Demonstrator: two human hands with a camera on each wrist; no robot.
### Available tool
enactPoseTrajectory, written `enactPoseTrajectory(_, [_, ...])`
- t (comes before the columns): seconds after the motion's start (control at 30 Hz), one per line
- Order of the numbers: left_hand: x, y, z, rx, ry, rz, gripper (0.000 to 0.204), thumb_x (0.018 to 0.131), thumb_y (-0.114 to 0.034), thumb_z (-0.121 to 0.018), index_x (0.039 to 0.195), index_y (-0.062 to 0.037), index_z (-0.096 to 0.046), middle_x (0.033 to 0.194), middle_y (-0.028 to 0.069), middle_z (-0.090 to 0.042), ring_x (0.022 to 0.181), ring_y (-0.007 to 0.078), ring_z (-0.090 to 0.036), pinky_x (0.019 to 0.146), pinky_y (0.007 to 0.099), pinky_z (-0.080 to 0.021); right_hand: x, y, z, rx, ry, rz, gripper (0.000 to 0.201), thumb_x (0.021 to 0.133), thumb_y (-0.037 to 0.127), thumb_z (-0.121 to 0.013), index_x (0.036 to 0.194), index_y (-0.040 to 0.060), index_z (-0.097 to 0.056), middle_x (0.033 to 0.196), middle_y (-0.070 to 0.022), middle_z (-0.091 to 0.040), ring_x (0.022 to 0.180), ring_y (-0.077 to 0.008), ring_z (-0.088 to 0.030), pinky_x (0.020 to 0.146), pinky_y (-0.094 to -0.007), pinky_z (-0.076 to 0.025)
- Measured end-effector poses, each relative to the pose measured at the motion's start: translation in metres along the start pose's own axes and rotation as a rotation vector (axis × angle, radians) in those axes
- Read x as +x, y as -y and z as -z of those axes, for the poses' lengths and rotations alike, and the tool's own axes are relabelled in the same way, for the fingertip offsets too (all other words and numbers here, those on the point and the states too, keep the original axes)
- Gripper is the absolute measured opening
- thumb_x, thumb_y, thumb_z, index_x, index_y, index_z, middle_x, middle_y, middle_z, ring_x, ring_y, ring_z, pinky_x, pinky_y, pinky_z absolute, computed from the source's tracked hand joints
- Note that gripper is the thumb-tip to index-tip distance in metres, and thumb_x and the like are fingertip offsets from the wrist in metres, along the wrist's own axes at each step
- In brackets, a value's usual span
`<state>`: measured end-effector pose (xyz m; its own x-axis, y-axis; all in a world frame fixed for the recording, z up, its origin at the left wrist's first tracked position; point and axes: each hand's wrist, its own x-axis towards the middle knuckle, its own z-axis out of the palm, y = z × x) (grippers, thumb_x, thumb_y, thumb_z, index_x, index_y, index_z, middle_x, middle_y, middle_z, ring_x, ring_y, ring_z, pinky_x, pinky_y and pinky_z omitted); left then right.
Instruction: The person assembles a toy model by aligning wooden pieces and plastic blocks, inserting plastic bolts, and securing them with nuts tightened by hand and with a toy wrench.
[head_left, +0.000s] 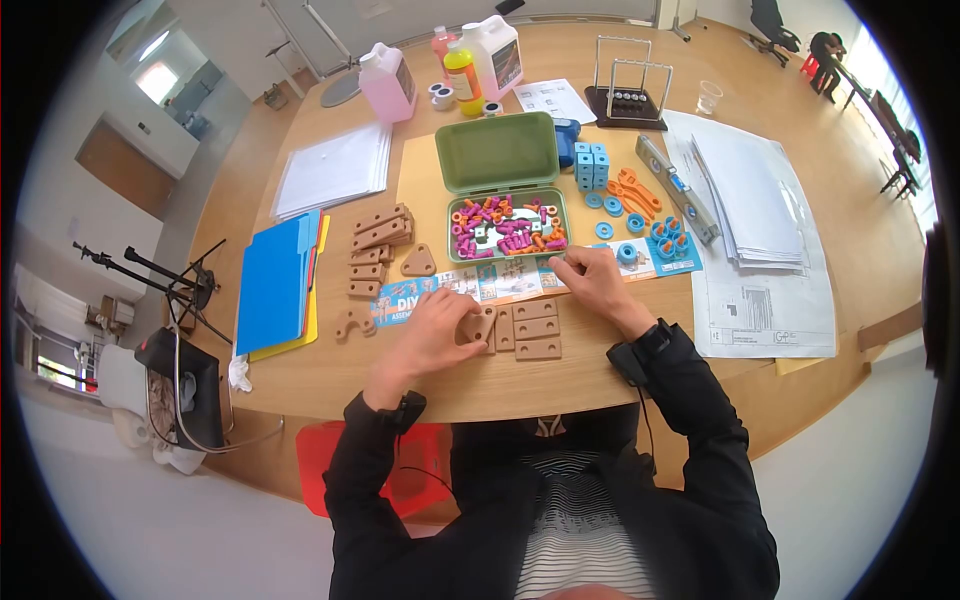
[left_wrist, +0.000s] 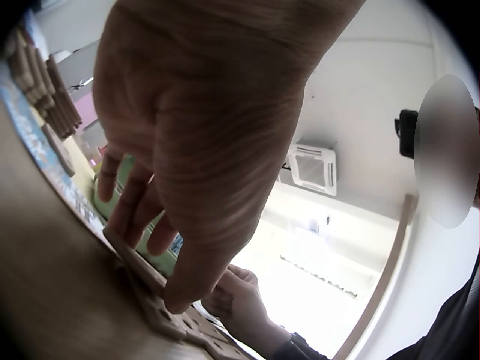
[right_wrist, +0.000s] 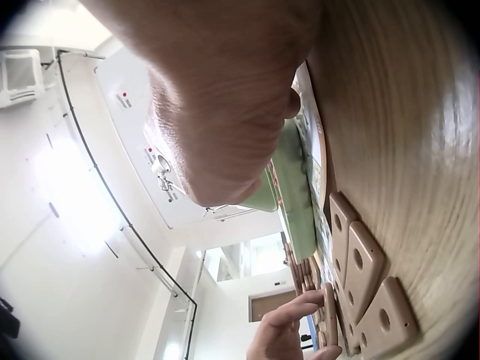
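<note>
My left hand (head_left: 435, 325) pinches a brown toy plate with holes (head_left: 485, 322) between thumb and fingers, tilted up from the table in the right wrist view. Right beside it, flat brown pieces lie side by side: one upright strip (head_left: 504, 328) and a stack of three bars (head_left: 537, 327). My right hand (head_left: 597, 285) rests with loosely curled fingers at the printed instruction sheet (head_left: 510, 279), close to the near right corner of the green box (head_left: 505, 257). Its fingertips are hidden in the right wrist view. Pink and orange fasteners (head_left: 490, 213) fill the open box.
Brown bars (head_left: 380, 228), a triangular plate (head_left: 418, 260) and a hooked piece (head_left: 352, 324) lie left. Blue blocks (head_left: 591, 167), blue wheels (head_left: 604, 230), orange wrenches (head_left: 636, 190) and a level (head_left: 678, 190) lie right. Folders (head_left: 275, 280), papers (head_left: 745, 195) and bottles (head_left: 462, 75) surround them.
</note>
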<state>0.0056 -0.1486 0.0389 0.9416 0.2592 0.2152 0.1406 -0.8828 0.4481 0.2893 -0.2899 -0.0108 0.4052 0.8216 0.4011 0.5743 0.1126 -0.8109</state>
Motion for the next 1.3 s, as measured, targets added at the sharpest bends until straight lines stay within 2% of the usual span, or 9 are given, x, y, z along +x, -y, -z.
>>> enactPoseTrajectory(0.37, [-0.003,0.005,0.006,0.02,0.023,-0.009,0.052,0.072,-0.012,-0.091,0.119,-0.0081,-0.069,0.118,0.0093,-0.07,0.117,0.0311,-0.062,0.102,0.0436,-0.047,0.0,0.003,0.002,-0.002,0.004,-0.009,0.042,0.098,0.017,-0.076,0.069,-0.0037,-0.053,0.055,-0.0109,-0.041,0.051,-0.0179,-0.036,0.048,-0.0373,-0.034])
enactPoseTrajectory(0.63, [-0.006,0.018,0.003,-0.003,0.09,-0.055,0.051,0.079,-0.004,-0.082,0.128,-0.0107,-0.073,0.129,0.0047,-0.07,0.123,0.0313,-0.057,0.108,0.0454,-0.046,0.0,-0.001,0.0,-0.01,0.003,-0.005,0.042,0.098,0.017,-0.076,0.069,-0.0034,-0.054,0.055,-0.0105,-0.042,0.051,-0.0179,-0.036,0.048,-0.0372,-0.035])
enactPoseTrajectory(0.87, [-0.006,0.015,0.005,-0.062,0.085,-0.008,0.049,0.082,-0.006,-0.084,0.13,-0.0076,-0.072,0.134,0.0083,-0.069,0.127,0.0329,-0.057,0.11,0.0454,-0.047,0.0,0.001,0.0,-0.013,0.007,-0.004,0.04,0.098,0.018,-0.076,0.071,-0.0031,-0.055,0.055,-0.0101,-0.044,0.051,-0.0178,-0.037,0.048,-0.0371,-0.035])
enactPoseTrajectory(0.93, [-0.004,0.016,0.005,-0.11,-0.064,0.021,0.045,0.087,-0.009,-0.082,0.13,-0.0054,-0.071,0.138,0.0119,-0.068,0.131,0.0353,-0.056,0.112,0.0455,-0.046,0.0,0.002,0.001,0.003,0.007,-0.021,0.04,0.098,0.017,-0.076,0.071,-0.0031,-0.056,0.055,-0.0102,-0.044,0.051,-0.0176,-0.038,0.049,-0.0369,-0.035])
enactPoseTrajectory(0.97, [-0.002,0.021,0.007,-0.11,-0.064,0.02,0.045,0.087,-0.009,-0.082,0.13,-0.0054,-0.071,0.138,0.0119,-0.068,0.131,0.0353,-0.056,0.112,0.0455,-0.046,0.0,0.001,0.001,0.003,0.007,-0.021,0.04,0.098,0.017,-0.076,0.071,-0.0031,-0.056,0.055,-0.0102,-0.044,0.051,-0.0176,-0.038,0.049,-0.0369,-0.035])
enactPoseTrajectory(1.03, [0.0,0.04,0.011,-0.024,-0.247,0.117,0.038,0.091,-0.012,-0.077,0.127,-0.0026,-0.069,0.137,0.0152,-0.068,0.129,0.0386,-0.057,0.112,0.0472,-0.046,0.0,0.0,-0.001,-0.008,0.0,-0.012,0.039,0.098,0.017,-0.076,0.071,-0.0033,-0.056,0.055,-0.0103,-0.044,0.051,-0.0173,-0.038,0.049,-0.0367,-0.036])
enactPoseTrajectory(1.13, [0.001,0.074,0.012,0.102,-0.344,0.249,0.036,0.094,-0.017,-0.076,0.126,-0.0018,-0.069,0.138,0.0179,-0.066,0.129,0.0408,-0.057,0.112,0.0483,-0.046,0.0,-0.001,0.0,-0.018,0.012,-0.009,0.04,0.098,0.017,-0.076,0.071,-0.0035,-0.056,0.055,-0.0104,-0.044,0.051,-0.0173,-0.039,0.049,-0.0366,-0.036])
enactPoseTrajectory(1.23, [0.001,0.091,0.006,0.166,-0.347,0.349,0.036,0.093,-0.02,-0.077,0.123,-0.0009,-0.069,0.137,0.0193,-0.066,0.128,0.0409,-0.057,0.111,0.0486,-0.047,0.0,0.001,0.001,-0.005,0.01,-0.024,0.04,0.098,0.017,-0.076,0.071,-0.0036,-0.055,0.055,-0.0105,-0.044,0.051,-0.0175,-0.039,0.049,-0.0367,-0.036])
enactPoseTrajectory(1.3, [0.004,0.096,0.001,0.201,-0.336,0.341,0.036,0.093,-0.021,-0.077,0.121,-0.0004,-0.068,0.134,0.0192,-0.067,0.126,0.0409,-0.058,0.109,0.049,-0.047,0.0,0.003,0.001,-0.005,0.01,-0.023,0.04,0.098,0.017,-0.076,0.071,-0.0036,-0.055,0.055,-0.0105,-0.044,0.051,-0.0177,-0.039,0.049,-0.0367,-0.036])
